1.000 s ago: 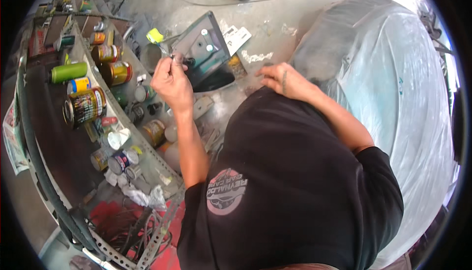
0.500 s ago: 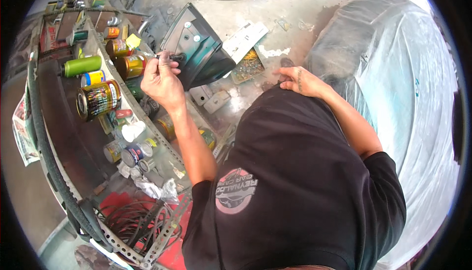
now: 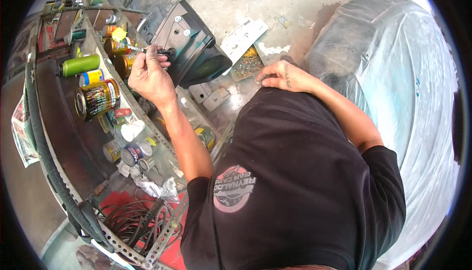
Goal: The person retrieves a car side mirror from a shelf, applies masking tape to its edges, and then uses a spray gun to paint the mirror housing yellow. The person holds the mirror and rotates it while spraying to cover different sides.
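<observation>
In front of me, to the left, my left hand point(image 3: 153, 75) is raised with its fingers pinched round a short dark stem. That stem meets the side of a black car side mirror point(image 3: 189, 39), which has pale round fittings on its face and teal smudges. Part of the stem is hidden by my fingers. To the right, my right hand point(image 3: 285, 76) lies on the dark cloth of my clothes near the knee. It holds nothing that I can see, and its fingers are stretched out, slightly bent.
On the left, a metal rack point(image 3: 93, 137) bears several paint cans point(image 3: 97, 100) and a green bottle point(image 3: 80, 66). Coiled cable point(image 3: 135, 225) lies lower down. A tray of small parts point(image 3: 247, 67) is on the floor. At the right stands a large plastic-covered shape point(image 3: 408, 103).
My left hand has moved left and slightly down, and the mirror has shifted left with it. The right hand has slid a little left, its fingers now flatter on the cloth.
</observation>
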A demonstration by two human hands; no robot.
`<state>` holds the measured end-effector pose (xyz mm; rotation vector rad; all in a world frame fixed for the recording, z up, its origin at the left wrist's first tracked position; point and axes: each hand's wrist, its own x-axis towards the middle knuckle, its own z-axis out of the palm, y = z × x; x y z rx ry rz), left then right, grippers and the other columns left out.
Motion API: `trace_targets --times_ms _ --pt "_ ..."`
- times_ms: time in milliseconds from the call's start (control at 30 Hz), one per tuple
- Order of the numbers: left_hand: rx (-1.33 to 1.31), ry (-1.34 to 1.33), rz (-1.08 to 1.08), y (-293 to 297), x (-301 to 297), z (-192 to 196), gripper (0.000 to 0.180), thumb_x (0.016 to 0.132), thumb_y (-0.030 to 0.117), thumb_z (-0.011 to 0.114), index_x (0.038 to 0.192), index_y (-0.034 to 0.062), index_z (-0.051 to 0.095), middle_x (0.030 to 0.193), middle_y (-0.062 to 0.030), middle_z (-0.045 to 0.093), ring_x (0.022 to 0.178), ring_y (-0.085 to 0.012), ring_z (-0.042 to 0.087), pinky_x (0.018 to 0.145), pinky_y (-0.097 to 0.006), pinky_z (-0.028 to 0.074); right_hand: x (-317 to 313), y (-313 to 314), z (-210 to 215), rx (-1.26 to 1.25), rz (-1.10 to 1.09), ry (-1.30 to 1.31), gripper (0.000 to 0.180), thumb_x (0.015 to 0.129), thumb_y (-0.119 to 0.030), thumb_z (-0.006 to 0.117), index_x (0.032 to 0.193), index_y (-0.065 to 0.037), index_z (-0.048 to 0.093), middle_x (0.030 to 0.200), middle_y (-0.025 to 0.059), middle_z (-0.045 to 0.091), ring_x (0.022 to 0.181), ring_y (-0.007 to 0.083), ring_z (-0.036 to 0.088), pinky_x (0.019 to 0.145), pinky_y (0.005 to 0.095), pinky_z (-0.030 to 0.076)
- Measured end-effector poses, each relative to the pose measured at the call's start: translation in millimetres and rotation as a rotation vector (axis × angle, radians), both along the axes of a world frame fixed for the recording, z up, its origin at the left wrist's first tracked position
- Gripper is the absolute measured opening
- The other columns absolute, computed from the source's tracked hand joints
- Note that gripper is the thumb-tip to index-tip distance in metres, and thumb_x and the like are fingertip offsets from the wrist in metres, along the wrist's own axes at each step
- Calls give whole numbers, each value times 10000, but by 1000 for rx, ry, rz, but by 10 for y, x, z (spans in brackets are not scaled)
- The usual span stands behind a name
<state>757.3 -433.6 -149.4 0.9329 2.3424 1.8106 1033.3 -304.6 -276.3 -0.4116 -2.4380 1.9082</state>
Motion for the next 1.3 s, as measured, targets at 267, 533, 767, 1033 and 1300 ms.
trace_targets --times_ms 267,533,767,1033,1300 --pt "30 -15 4 264 -90 90 195 981 124 659 914 -53 708 769 -82 677 598 -88 594 519 -225 495 -102 263 -59 -3 -23 52 253 931 -165 651 1100 16 705 933 195 736 896 292 716 810 384 541" --pt "52 5 50 798 -182 46 168 977 94 657 919 -59 695 820 -100 694 622 -95 606 537 -226 507 -329 1086 -253 22 -11 43 249 932 -172 654 1052 41 702 898 215 712 859 311 704 783 399 534" --pt "44 63 86 1224 -408 533 196 991 125 624 970 -59 686 913 -182 708 649 -161 642 563 -260 536 -612 2343 -411 -20 69 -20 287 939 -233 676 956 53 693 825 190 676 764 265 669 716 387 512" --pt "74 62 -35 1658 -799 1268 289 980 253 660 1000 -35 645 1003 -173 641 773 -202 605 656 -297 514 -870 3570 -236 -124 97 -33 214 933 -120 644 1074 36 687 951 193 705 844 262 682 766 376 526" --pt "-34 128 -8 2236 -864 1470 290 968 267 675 993 -21 651 1019 -158 629 763 -205 593 655 -306 501 -1078 3719 -272 -268 126 177 206 939 -87 612 1084 43 682 1001 189 699 934 331 689 826 396 534"
